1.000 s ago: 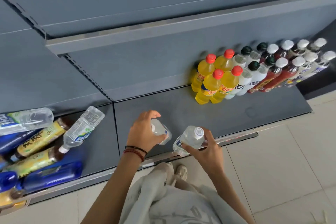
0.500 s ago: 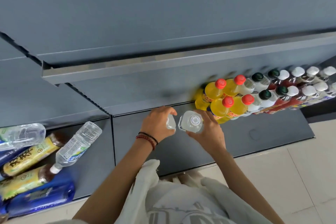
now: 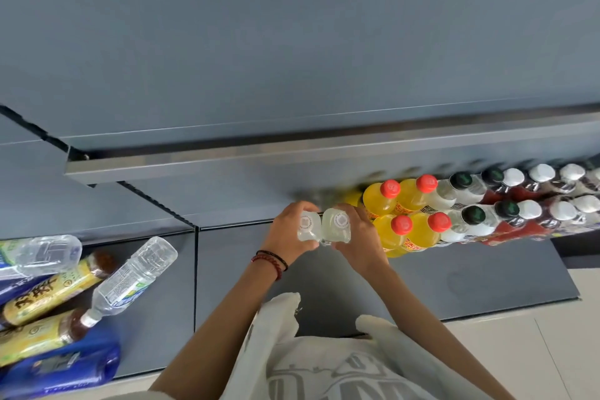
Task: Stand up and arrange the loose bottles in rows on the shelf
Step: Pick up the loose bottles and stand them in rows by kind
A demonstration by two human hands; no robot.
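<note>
My left hand grips a clear water bottle and my right hand grips a second clear water bottle. Both are upright, caps toward me, side by side and touching, just left of the yellow bottles. They are over the grey shelf; whether they rest on it is hidden. Two rows of standing bottles run rightward: yellow ones with red caps, then pale ones with dark caps, then red ones with white caps.
On the left shelf section lies a loose pile: clear water bottles, yellow tea bottles and a blue bottle. An upper shelf edge overhangs the rows. Pale floor tiles lie to the lower right.
Both hands have carried their water bottles up and to the right, from the shelf's front edge to beside the yellow bottles, and brought them together. The camera has tilted lower.
</note>
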